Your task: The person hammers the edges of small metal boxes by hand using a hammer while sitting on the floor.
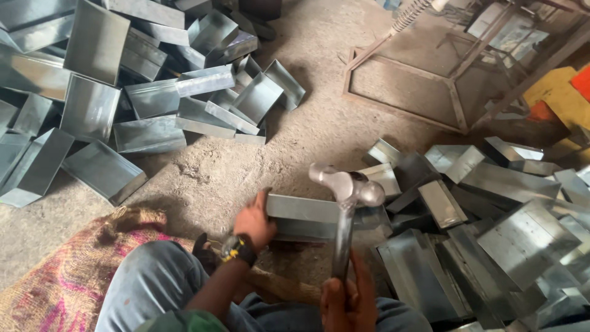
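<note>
Down through the head camera I see my left hand (253, 222) closed around the near end of a folded grey sheet-metal channel (307, 215) lying on the dusty concrete floor (246, 166) before my knees. My right hand (347, 301) is wrapped tight on the handle of a steel ball-peen hammer (347, 187), its head raised just above the channel. Heaps of similar metal pieces (123, 92) lie on both sides.
</note>
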